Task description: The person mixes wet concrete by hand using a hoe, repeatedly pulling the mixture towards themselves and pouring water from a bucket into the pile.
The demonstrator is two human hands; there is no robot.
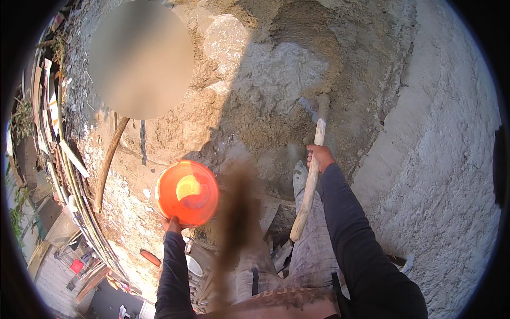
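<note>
My left hand [172, 224] grips the rim of an orange bucket [169, 194]. The bucket's mouth faces up toward me, with sunlight falling on part of its inside. In my right hand [321, 157], fingers closed, is a pale wooden tool handle [304, 212]. The handle slopes from near my leg up to the edge of a heap of wet grey mortar [289, 72]. Its far end is coated in mud, and I cannot make out the tool's head. Between my hands a dark brown blurred streak [234, 223] hides part of my leg and the ground.
Brown wet sand [234, 114] surrounds the mortar. A rough grey slab [435, 159] runs along the right. Another wooden handle [110, 167] stands at left below a blurred round patch [141, 58]. Poles and boards [71, 175] line the left edge.
</note>
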